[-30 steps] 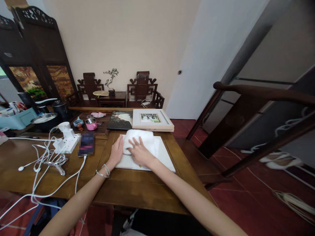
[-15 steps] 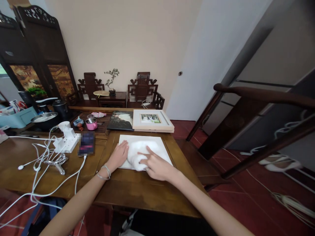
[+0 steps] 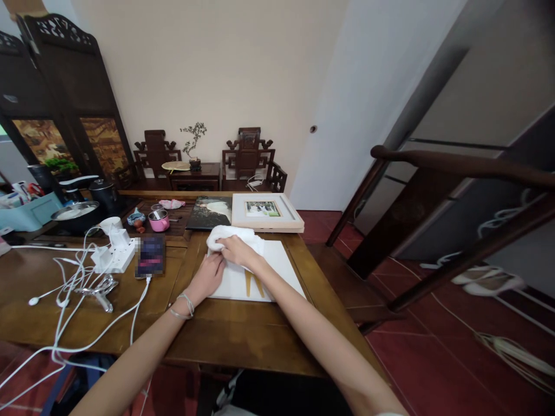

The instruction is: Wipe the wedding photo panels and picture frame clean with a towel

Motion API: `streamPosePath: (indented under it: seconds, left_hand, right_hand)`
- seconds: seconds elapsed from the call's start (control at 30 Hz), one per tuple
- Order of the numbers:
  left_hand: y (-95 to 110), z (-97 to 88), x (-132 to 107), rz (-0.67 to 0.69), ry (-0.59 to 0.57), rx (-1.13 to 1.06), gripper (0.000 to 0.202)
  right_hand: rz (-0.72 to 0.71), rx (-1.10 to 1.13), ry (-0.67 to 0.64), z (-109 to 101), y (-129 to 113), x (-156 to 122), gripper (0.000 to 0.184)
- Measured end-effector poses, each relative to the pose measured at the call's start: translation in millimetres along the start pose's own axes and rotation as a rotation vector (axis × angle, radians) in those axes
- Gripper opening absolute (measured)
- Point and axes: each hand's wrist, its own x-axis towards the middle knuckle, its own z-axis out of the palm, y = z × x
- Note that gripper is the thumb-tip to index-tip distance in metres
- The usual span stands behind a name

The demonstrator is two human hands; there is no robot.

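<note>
A white board [image 3: 284, 271] lies flat on the wooden table, with two tan strips or markings [image 3: 254, 284] on its lower middle. My right hand [image 3: 237, 251] is closed on a white cloth [image 3: 236, 232], bunched at the board's far left corner and overlapping its far edge. Beside it, my left hand [image 3: 207, 280], with a bracelet on the wrist, lies flat along the left edge of the board. Its fingertips are close to the cloth and the right hand; whether they touch is unclear. My right forearm crosses over the board and hides part of it.
Behind the board lie a framed photo [image 3: 264, 211] and a dark picture panel [image 3: 210, 212]. To the left are a phone [image 3: 150, 257], a white power strip [image 3: 115, 257] with tangled cables and a pink cup [image 3: 158, 221]. A wooden chair [image 3: 403, 214] stands at right.
My right hand has moved the cloth from the middle of the board to its far left corner, uncovering the tan markings. My left hand stays at the left edge.
</note>
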Motion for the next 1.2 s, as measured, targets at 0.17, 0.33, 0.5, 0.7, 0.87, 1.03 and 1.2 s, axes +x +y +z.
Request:
streamPosePath:
  seconds: [0.17,0.33,0.5,0.7,0.87,1.03,1.2]
  left_hand:
    - [-10,7.4,-2,-0.019,-0.029,0.035,0.04]
    - [-12,10.6,-2,-0.023,-0.032,0.059,0.041]
    - [-11,10.9,-2,-0.028,-0.028,0.069,0.04]
    - [-10,11.6,-2,-0.03,-0.018,0.067,0.04]
    - [-12,11.4,-1,-0.019,-0.022,0.072,0.04]
    - [-12,10.6,-1,-0.019,-0.039,0.071,0.041]
    - [-10,9.4,-2,-0.019,-0.022,0.062,0.04]
  right_hand:
    - [0.141,0.014,0.036,-10,44,-23,0.042]
    - [0.266,-0.007,0.047,-19,80,-85,0.045]
    - [0.231,0.022,-0.034,-15,51,-169,0.041]
    - [0.265,0.129,-0.161,-15,38,-220,0.042]
    - [0.314,0.094,-0.045,-15,70,-163,0.042]
    - [0.245,0.078,0.016,-24,92,-99,0.04]
    - [0.235,0.069,0.018,-24,87,-98,0.039]
